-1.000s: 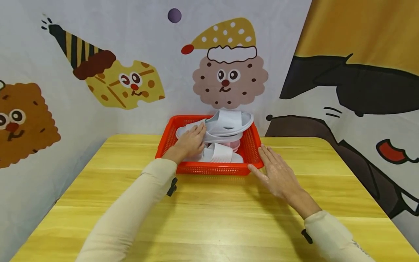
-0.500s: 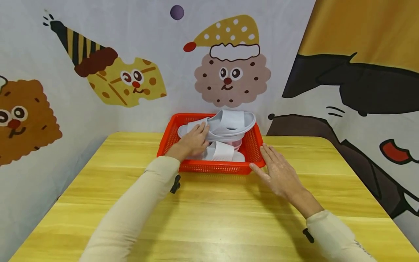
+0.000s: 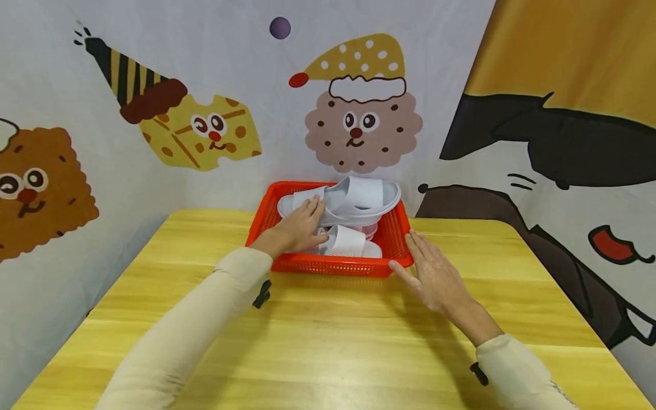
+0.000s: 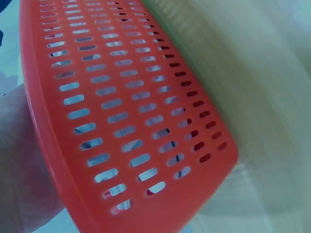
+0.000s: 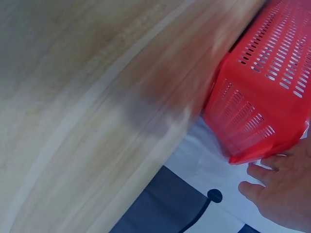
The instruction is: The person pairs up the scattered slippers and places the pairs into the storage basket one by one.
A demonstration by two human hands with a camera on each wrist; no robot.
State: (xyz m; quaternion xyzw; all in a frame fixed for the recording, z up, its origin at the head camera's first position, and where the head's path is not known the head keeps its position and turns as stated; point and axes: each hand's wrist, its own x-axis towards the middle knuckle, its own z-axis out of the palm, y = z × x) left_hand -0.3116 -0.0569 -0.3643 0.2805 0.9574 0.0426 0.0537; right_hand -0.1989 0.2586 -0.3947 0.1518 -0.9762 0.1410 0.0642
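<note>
A red perforated plastic basket (image 3: 333, 265) stands at the back of the table, holding slippers. On top is a pale grey slide slipper (image 3: 365, 193), overlapping another pale slipper (image 3: 307, 197) on the left. Nearer the front lies a white-strapped slipper (image 3: 348, 242), with a bit of pink slipper (image 3: 370, 230) behind it. My left hand (image 3: 294, 229) reaches over the basket's left front corner, its extended fingers resting on the slippers; the palm hides part of them. My right hand (image 3: 435, 276) lies with straight fingers against the basket's right front corner, its thumb by the front rim.
The yellow wood-grain table (image 3: 328, 341) runs from the basket toward me. Directly behind the basket hangs a pale cloth (image 3: 215, 68) printed with cartoon figures. A dark device sits at each cuff.
The top grey slipper has settled slightly lower onto the pile. My left hand has shifted a little, with its thumb spread wider. The right hand stays at the basket's corner.
</note>
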